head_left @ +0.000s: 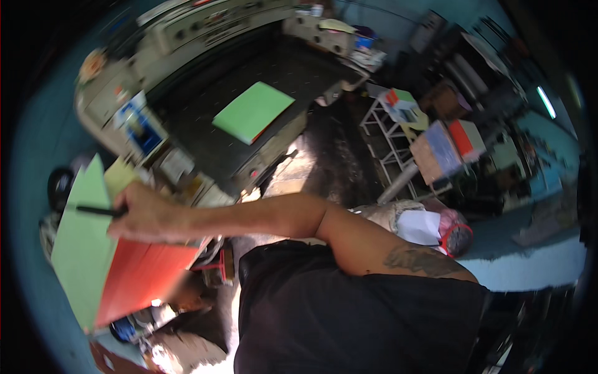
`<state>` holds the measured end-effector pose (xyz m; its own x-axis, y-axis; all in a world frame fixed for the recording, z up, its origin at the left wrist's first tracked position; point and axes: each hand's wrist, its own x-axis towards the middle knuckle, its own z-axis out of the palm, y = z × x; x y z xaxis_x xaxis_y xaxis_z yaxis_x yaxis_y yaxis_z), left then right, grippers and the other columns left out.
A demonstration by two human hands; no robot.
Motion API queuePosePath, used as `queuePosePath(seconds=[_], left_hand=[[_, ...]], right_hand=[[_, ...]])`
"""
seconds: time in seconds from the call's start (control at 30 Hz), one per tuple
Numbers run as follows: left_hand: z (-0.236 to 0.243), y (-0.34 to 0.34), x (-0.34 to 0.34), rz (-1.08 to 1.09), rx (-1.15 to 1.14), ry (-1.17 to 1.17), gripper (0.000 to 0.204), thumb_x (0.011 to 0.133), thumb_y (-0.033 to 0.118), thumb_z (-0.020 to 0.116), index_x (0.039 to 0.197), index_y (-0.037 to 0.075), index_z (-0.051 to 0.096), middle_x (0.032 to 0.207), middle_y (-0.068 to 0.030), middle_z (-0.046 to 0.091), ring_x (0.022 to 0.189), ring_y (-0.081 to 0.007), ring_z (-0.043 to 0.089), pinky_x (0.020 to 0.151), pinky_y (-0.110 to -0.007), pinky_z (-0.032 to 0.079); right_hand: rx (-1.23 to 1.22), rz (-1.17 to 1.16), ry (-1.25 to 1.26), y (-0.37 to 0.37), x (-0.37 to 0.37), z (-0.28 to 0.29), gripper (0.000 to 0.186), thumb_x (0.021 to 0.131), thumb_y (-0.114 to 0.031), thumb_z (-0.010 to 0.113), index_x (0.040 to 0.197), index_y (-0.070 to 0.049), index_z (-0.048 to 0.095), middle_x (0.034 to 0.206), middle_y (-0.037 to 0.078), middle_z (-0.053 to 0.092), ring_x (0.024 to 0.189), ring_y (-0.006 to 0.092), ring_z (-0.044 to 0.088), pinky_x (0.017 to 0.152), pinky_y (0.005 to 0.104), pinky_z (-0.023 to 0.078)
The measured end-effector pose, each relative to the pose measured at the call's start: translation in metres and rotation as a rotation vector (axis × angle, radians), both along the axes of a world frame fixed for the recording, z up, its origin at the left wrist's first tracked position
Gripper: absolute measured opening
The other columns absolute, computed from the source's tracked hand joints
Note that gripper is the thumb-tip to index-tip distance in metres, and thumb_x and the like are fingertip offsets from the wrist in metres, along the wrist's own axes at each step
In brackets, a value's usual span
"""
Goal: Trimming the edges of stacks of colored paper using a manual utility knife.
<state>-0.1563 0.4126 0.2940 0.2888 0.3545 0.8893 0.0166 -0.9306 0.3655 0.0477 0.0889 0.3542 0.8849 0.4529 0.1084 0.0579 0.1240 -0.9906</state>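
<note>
My right arm reaches across to the left. Its hand (149,215) is closed around a slim black stick-like tool (96,210), which points left; its exact kind does not show. Below and around this hand is a large stack of paper, with pale green sheets (81,249) and a broad red part (146,274). The hand rests at the upper edge of the red part or just over it; I cannot tell which. One green corner sticks up behind the tool. My left hand is out of sight.
A large cutting machine (212,28) stands ahead; on its dark bed (187,93) lies a green paper stack (254,112). A white metal rack (380,134) and a wrapped paper block (436,153) stand right. A wrapped bundle (458,234) lies nearer. A blurred brown shape (187,290) is at lower left.
</note>
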Motion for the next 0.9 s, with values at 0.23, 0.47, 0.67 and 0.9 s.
queuePosePath(seconds=[0.23, 0.47, 0.67, 0.9], left_hand=[[0.005, -0.196, -0.009, -0.913, -1.591, -0.235, 0.054, 0.09, 0.038, 0.067, 0.126, -0.002, 0.057, 0.119, -0.0179, 0.064, 0.104, -0.0293, 0.063, 0.085, -0.039, 0.056], [0.011, -0.301, 0.049, -0.407, -1.682, 0.157, 0.032, 0.091, 0.021, 0.07, 0.109, -0.005, 0.063, 0.092, -0.0114, 0.071, 0.068, -0.0151, 0.062, 0.058, -0.028, 0.05], [-0.006, -0.393, 0.158, -0.781, -1.563, 0.631, 0.032, 0.095, 0.022, 0.061, 0.113, -0.004, 0.057, 0.096, -0.0124, 0.065, 0.077, -0.0148, 0.06, 0.062, -0.025, 0.048], [-0.048, -0.438, 0.352, -1.249, -1.403, 0.784, 0.033, 0.097, 0.019, 0.059, 0.117, -0.008, 0.054, 0.099, -0.0159, 0.066, 0.083, -0.0189, 0.066, 0.071, -0.027, 0.054]], right_hand=[[0.2, 0.145, 0.061, -0.137, 0.002, 0.002, 0.019, 0.066, -0.009, 0.073, 0.059, 0.0, 0.058, 0.053, 0.002, 0.054, 0.052, 0.0065, 0.047, 0.047, 0.0294, 0.032], [0.111, 0.101, 0.002, -0.28, 0.042, -0.031, 0.015, 0.068, -0.008, 0.074, 0.067, 0.001, 0.062, 0.058, 0.003, 0.057, 0.055, 0.0073, 0.052, 0.048, 0.0284, 0.035], [0.244, -0.05, 0.557, -0.392, 0.106, -0.076, 0.019, 0.073, -0.007, 0.07, 0.071, -0.009, 0.052, 0.066, -0.005, 0.048, 0.045, 0.0021, 0.037, 0.039, 0.0198, 0.024], [0.297, -0.208, 0.345, -0.459, 0.244, -0.118, 0.018, 0.082, -0.004, 0.068, 0.077, -0.012, 0.052, 0.06, -0.009, 0.041, 0.043, -0.0013, 0.032, 0.04, 0.0173, 0.021]])
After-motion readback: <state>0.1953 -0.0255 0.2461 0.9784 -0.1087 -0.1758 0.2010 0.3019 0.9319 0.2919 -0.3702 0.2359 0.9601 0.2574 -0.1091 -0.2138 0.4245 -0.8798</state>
